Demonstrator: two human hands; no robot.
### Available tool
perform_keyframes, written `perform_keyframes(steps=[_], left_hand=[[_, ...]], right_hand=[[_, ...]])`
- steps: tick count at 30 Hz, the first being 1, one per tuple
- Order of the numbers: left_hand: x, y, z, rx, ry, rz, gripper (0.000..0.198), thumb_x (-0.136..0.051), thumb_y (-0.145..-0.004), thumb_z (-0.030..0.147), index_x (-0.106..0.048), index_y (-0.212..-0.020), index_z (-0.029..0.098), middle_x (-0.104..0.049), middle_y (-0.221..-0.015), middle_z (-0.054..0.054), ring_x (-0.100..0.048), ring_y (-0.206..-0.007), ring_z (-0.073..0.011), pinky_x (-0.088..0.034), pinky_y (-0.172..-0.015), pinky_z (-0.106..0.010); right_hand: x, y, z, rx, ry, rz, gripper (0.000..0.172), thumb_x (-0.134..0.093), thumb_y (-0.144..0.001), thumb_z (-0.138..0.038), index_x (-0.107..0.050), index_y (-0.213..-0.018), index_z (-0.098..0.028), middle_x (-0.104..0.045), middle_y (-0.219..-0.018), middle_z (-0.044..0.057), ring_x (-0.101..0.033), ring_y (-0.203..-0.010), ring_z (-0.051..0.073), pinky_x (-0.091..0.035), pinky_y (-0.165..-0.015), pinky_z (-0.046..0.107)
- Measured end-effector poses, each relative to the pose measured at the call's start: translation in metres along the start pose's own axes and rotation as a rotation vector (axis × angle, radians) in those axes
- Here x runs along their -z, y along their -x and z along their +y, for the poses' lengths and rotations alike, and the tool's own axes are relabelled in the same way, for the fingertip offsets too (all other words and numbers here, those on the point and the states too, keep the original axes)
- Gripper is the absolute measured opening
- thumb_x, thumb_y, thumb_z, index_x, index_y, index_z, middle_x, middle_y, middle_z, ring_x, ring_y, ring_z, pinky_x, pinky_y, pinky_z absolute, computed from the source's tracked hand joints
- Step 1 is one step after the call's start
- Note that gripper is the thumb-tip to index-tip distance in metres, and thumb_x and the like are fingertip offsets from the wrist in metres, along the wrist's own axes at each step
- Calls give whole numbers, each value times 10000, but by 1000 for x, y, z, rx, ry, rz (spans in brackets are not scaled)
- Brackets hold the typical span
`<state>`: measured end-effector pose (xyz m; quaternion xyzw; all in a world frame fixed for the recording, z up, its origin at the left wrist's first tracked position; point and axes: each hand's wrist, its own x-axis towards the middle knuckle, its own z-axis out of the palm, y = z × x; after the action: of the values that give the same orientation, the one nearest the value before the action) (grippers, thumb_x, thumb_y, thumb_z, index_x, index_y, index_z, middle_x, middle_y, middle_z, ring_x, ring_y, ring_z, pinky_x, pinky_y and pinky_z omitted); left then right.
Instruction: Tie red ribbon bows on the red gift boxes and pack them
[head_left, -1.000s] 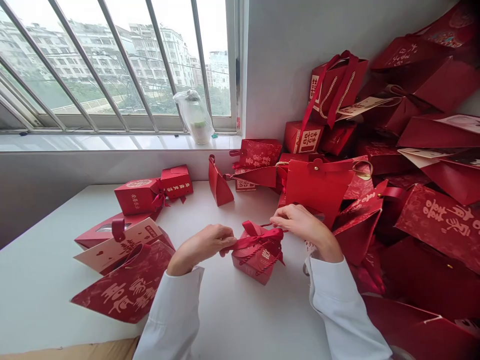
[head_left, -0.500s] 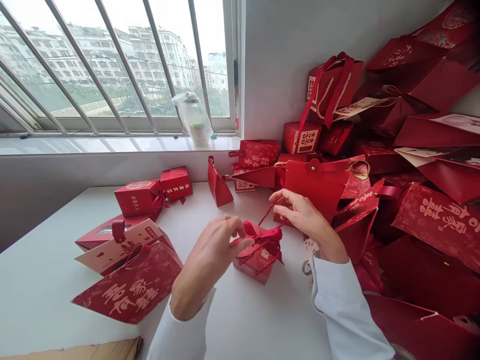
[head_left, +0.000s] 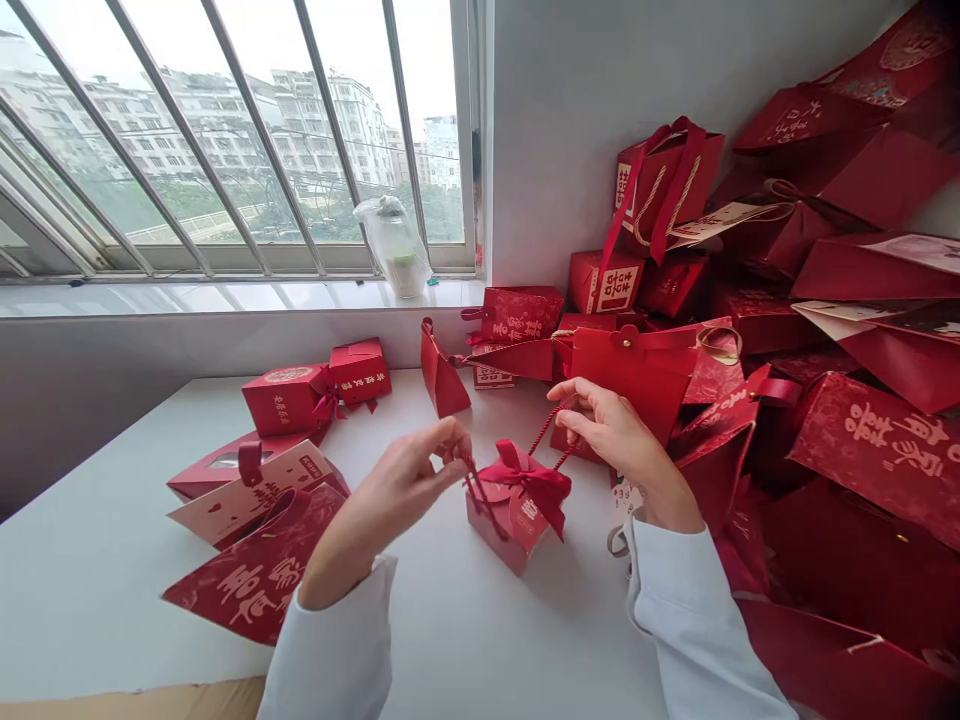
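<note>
A small red gift box (head_left: 508, 518) with a red ribbon bow (head_left: 534, 484) stands on the white table (head_left: 112, 560) between my hands. My left hand (head_left: 409, 470) pinches one red cord handle at the box's left side. My right hand (head_left: 609, 428) pinches the other red cord handle (head_left: 546, 430), drawn up and to the right of the box. Both sleeves are white.
Flat red paper bags (head_left: 255, 580) lie at the left, two small red boxes (head_left: 315, 392) behind them. A large heap of red gift bags (head_left: 810, 330) fills the right side up the wall. A plastic-wrapped jar (head_left: 396, 248) stands on the windowsill.
Both hands left the ribbon bow and took the cord handles, pulling them apart and upward. The box turned and tilted slightly. The camera view shifted a little.
</note>
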<state>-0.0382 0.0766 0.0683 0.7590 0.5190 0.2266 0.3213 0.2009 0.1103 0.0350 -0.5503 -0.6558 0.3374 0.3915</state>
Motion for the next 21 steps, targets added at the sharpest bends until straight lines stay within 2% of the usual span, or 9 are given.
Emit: perform_keyframes(steps=[3,7,11,15,21], left_hand=[[11,3,-6,2,166,136,181,-481,-813,379,-483,-774,203,-497,-736,24,-424,-644,-107,-328,-544,-207],[12,4,-10,-28,395,242,193,-527,-807,386,-492,-799,197,-483,-697,32,-440,-617,-92,-351,-573,-209],[10,4,-8,-13,523,276,232,-557,-787,419,-499,-817,196,-517,-667,31,-515,-623,-106,-402,-634,-234],[11,4,-8,27,569,332,273,-592,-763,450,-509,-812,195,-542,-701,20,-528,-664,-109,-422,-642,-227],[16,8,-10,45,808,275,304,-700,-714,418,-537,-809,180,-562,-704,34,-573,-617,-99,-482,-667,-249]], right_hand=[[0,-1,2,25,-97,51,213,-536,-766,-244,-570,-974,-218,-567,-675,-43,-544,-547,113,-444,-578,257],[2,-1,3,58,-242,135,257,-618,-732,-298,-568,-963,-197,-590,-717,-30,-543,-533,98,-458,-566,252],[3,3,-7,68,-395,222,341,-698,-675,-331,-554,-956,-202,-587,-669,-40,-529,-512,94,-472,-522,235],[6,8,-18,56,-492,287,388,-741,-627,-336,-548,-940,-212,-604,-675,-32,-529,-514,93,-483,-487,217],[10,13,-21,58,-548,294,399,-767,-620,-309,-578,-957,-211,-632,-691,-25,-536,-517,89,-492,-468,198]])
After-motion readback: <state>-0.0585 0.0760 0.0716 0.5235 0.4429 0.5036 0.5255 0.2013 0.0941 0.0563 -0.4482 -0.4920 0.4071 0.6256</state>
